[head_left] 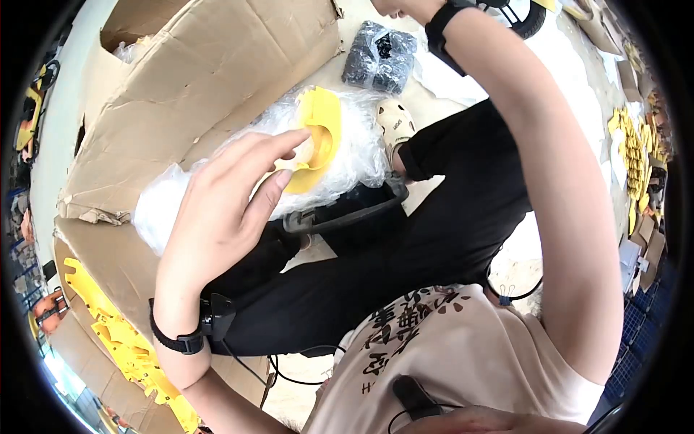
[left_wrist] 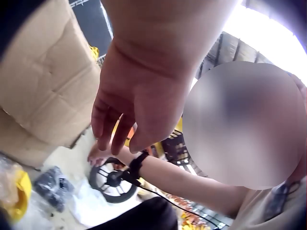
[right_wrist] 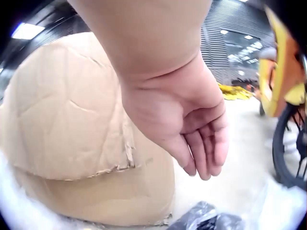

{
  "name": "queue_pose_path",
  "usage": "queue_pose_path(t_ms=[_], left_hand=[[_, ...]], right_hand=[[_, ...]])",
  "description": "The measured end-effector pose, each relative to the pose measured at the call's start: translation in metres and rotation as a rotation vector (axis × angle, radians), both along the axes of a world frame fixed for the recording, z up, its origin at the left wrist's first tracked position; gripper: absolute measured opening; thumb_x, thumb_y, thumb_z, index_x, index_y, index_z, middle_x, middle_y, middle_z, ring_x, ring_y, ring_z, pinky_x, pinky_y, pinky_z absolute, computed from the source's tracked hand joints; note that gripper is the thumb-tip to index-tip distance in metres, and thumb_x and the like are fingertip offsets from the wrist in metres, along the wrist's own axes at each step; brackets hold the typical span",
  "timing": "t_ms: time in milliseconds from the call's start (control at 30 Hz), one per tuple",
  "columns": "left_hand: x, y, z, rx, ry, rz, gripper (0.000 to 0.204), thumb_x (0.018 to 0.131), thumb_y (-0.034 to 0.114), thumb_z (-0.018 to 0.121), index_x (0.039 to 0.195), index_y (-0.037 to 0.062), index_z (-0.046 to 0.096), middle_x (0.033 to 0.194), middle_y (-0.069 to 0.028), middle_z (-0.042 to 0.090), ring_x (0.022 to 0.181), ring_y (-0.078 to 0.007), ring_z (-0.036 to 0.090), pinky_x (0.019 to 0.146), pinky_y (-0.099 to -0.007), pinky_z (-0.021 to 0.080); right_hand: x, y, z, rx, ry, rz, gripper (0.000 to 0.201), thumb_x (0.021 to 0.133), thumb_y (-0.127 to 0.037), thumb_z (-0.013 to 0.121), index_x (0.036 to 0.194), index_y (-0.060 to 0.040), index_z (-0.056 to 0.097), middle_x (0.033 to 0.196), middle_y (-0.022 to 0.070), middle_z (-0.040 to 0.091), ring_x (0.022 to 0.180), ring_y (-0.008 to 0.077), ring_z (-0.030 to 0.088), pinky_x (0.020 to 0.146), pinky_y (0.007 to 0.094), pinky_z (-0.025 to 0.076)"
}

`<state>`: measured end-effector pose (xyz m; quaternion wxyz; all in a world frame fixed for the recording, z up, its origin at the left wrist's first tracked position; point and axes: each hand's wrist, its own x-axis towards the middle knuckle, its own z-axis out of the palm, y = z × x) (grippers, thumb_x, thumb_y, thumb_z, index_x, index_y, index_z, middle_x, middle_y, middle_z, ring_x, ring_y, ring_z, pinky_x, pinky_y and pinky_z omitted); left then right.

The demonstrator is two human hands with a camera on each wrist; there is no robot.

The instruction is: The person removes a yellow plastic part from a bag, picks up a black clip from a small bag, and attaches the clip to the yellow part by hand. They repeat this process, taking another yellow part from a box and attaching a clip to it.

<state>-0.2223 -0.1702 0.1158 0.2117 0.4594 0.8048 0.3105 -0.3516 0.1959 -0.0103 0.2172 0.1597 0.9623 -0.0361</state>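
My left hand [head_left: 228,192] hovers over clear plastic wrapping [head_left: 361,137], its fingers loosely bent and holding nothing. Close by its fingertips in the head view is a curved yellow plastic part [head_left: 322,119] with a round recess, lying on the wrapping. The left wrist view shows the same hand [left_wrist: 139,105] with nothing between its fingers. My right hand [head_left: 396,7] is stretched far forward, mostly cut off by the head view's top edge. In the right wrist view the right hand [right_wrist: 187,120] hangs loosely curled and empty, above a dark plastic-wrapped bundle [right_wrist: 206,218].
A large open cardboard box [head_left: 210,79] stands at the left and front. Yellow parts [head_left: 116,340] lie on cardboard at lower left. A black basket-like container [head_left: 361,217] sits between the legs. A spoked wheel [left_wrist: 113,179] stands beyond the bundle; more yellow parts [head_left: 632,159] lie at right.
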Motion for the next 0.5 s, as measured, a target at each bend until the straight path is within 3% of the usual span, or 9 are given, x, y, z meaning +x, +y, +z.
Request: queue_pose_path(t_ms=[33, 67, 100, 200, 233, 267, 367, 500], left_hand=[[-0.01, -0.007, -0.017, -0.079, -0.009, 0.059, 0.038, 0.088, 0.0, 0.062, 0.126, 0.0036, 0.061, 0.11, -0.0155, 0.065, 0.098, -0.03, 0.063, 0.088, -0.0352, 0.049], [-0.014, -0.015, -0.029, -0.062, 0.021, 0.053, 0.038, 0.088, 0.002, 0.062, 0.127, 0.0045, 0.06, 0.11, -0.0155, 0.064, 0.1, -0.0331, 0.061, 0.088, -0.0369, 0.049], [-0.017, -0.022, -0.034, -0.108, -0.014, 0.035, 0.037, 0.089, 0.005, 0.063, 0.126, 0.0047, 0.06, 0.11, -0.0156, 0.064, 0.101, -0.0346, 0.06, 0.089, -0.0381, 0.048], [-0.025, -0.033, -0.046, -0.248, -0.192, 0.031, 0.038, 0.09, 0.013, 0.064, 0.127, 0.0063, 0.06, 0.112, -0.0157, 0.063, 0.104, -0.036, 0.059, 0.092, -0.0406, 0.047], [-0.028, -0.034, -0.051, -0.26, -0.215, 0.036, 0.039, 0.09, 0.015, 0.064, 0.128, 0.0072, 0.059, 0.116, -0.015, 0.063, 0.107, -0.0355, 0.058, 0.095, -0.0403, 0.046], [-0.03, -0.037, -0.054, -0.262, -0.228, 0.046, 0.039, 0.09, 0.015, 0.064, 0.128, 0.0072, 0.059, 0.116, -0.015, 0.063, 0.107, -0.0355, 0.058, 0.095, -0.0403, 0.046], [-0.036, -0.042, -0.063, -0.314, -0.266, 0.068, 0.04, 0.091, 0.016, 0.063, 0.129, 0.0078, 0.058, 0.122, -0.0132, 0.061, 0.112, -0.0347, 0.056, 0.099, -0.0402, 0.045], [-0.045, -0.044, -0.067, -0.322, -0.28, 0.086, 0.041, 0.091, 0.017, 0.063, 0.13, 0.0076, 0.058, 0.124, -0.0133, 0.061, 0.114, -0.0344, 0.056, 0.1, -0.0404, 0.044]], right_hand=[[-0.013, 0.007, -0.036, 0.033, -0.014, -0.063, 0.027, 0.093, -0.013, 0.051, 0.113, -0.0047, 0.068, 0.108, 0.0138, 0.072, 0.1, 0.0262, 0.068, 0.085, 0.0376, 0.054], [-0.026, 0.037, -0.106, 0.041, 0.262, 0.089, 0.034, 0.087, -0.009, 0.047, 0.112, -0.0066, 0.068, 0.118, 0.0201, 0.067, 0.11, 0.0364, 0.064, 0.093, 0.0446, 0.052], [-0.024, 0.041, -0.128, 0.031, 0.198, 0.053, 0.032, 0.087, -0.01, 0.049, 0.113, -0.0058, 0.068, 0.118, 0.0223, 0.065, 0.111, 0.0395, 0.063, 0.095, 0.0466, 0.05], [-0.009, 0.051, -0.202, 0.012, 0.096, -0.132, 0.033, 0.087, -0.013, 0.053, 0.115, -0.0036, 0.066, 0.123, 0.0237, 0.063, 0.116, 0.0379, 0.061, 0.098, 0.0448, 0.049], [-0.007, 0.055, -0.222, -0.028, 0.08, -0.202, 0.031, 0.086, -0.012, 0.054, 0.113, -0.0079, 0.067, 0.123, 0.0217, 0.064, 0.118, 0.0372, 0.059, 0.099, 0.0433, 0.048], [-0.004, 0.064, -0.244, -0.082, 0.072, -0.169, 0.033, 0.085, -0.009, 0.054, 0.116, -0.0036, 0.064, 0.129, 0.0226, 0.059, 0.121, 0.0368, 0.057, 0.102, 0.0441, 0.047], [-0.003, 0.066, -0.273, -0.049, 0.126, -0.168, 0.043, 0.083, -0.01, 0.059, 0.125, -0.0054, 0.056, 0.135, 0.0216, 0.051, 0.126, 0.0391, 0.051, 0.104, 0.0446, 0.045], [-0.007, 0.064, -0.282, -0.029, 0.269, -0.209, 0.054, 0.076, -0.012, 0.069, 0.127, -0.0083, 0.054, 0.126, 0.0259, 0.055, 0.118, 0.0439, 0.054, 0.101, 0.0454, 0.046]])
